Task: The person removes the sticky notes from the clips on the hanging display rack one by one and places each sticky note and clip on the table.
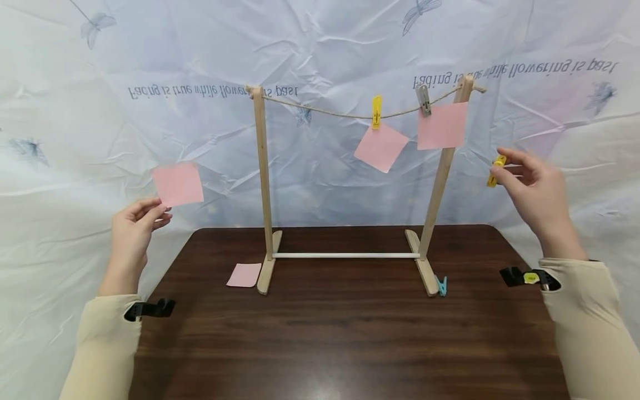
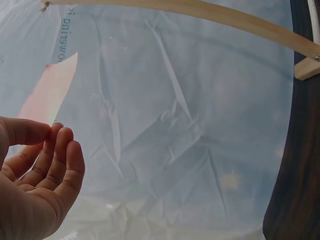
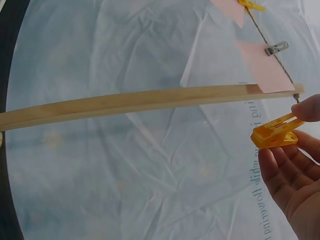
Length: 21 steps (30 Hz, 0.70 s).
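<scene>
At the left, my left hand [image 1: 137, 230] pinches a square pink paper [image 1: 178, 184] by its lower corner, away from the rack. My right hand [image 1: 542, 191] holds a yellow clothespin [image 1: 497, 171] between thumb and fingers, right of the rack; the right wrist view shows this clothespin [image 3: 274, 132] close up. Between the rack's posts sags a twine line [image 1: 327, 113]. From it hang a tilted pink paper [image 1: 381, 148] under a yellow clothespin [image 1: 376, 112] and another pink paper [image 1: 442, 126] under a grey clothespin [image 1: 423, 100], partly in front of the right post.
The wooden rack [image 1: 263, 172] stands on a dark brown table [image 1: 320, 333], a white bar [image 1: 345, 255] joining its feet. A pink paper pad [image 1: 244, 275] lies by the left foot, a blue clothespin [image 1: 441, 285] by the right. A printed curtain [image 1: 320, 183] hangs behind.
</scene>
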Motion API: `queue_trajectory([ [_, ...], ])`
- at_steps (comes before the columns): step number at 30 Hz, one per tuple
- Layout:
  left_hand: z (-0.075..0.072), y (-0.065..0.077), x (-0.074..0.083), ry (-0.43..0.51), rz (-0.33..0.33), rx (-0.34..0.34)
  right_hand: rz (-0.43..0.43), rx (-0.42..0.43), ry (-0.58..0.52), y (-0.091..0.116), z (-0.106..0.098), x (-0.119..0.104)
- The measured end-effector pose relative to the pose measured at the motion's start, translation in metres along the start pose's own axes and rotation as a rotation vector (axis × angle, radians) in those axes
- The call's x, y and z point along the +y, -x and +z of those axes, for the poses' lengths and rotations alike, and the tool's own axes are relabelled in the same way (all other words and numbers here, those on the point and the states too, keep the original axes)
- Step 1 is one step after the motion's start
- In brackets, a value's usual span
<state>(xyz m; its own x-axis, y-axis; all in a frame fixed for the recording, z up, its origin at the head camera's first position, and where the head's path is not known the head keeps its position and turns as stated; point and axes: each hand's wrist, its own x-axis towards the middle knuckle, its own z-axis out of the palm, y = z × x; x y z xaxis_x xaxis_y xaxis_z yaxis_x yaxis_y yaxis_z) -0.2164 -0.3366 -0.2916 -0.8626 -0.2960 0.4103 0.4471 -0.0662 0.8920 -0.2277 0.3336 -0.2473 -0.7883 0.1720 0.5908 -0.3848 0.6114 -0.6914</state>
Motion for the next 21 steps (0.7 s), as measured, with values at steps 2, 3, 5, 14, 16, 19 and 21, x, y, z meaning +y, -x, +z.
queue_trajectory([
  [2, -0.003, 0.002, -0.004, -0.010, -0.012, 0.004, 0.013, -0.004, 0.013, 0.004, 0.000, 0.006],
  [3, -0.005, 0.003, -0.006, -0.018, -0.021, 0.006, 0.015, -0.004, 0.015, 0.006, 0.001, 0.009],
  [5, -0.008, 0.006, -0.012, -0.043, -0.041, 0.010, 0.020, -0.003, 0.011, 0.010, 0.002, 0.015],
  [14, -0.024, 0.015, -0.036, -0.144, -0.079, 0.007, 0.087, -0.040, 0.054, 0.030, 0.000, 0.042],
  [16, -0.027, 0.015, -0.042, -0.161, -0.090, 0.012, 0.086, -0.045, 0.058, 0.034, -0.001, 0.046],
  [19, -0.031, 0.015, -0.049, -0.191, -0.111, 0.019, 0.115, -0.067, 0.082, 0.039, -0.003, 0.052],
  [21, -0.033, 0.015, -0.055, -0.216, -0.127, 0.030, 0.140, -0.087, 0.111, 0.043, -0.003, 0.056],
])
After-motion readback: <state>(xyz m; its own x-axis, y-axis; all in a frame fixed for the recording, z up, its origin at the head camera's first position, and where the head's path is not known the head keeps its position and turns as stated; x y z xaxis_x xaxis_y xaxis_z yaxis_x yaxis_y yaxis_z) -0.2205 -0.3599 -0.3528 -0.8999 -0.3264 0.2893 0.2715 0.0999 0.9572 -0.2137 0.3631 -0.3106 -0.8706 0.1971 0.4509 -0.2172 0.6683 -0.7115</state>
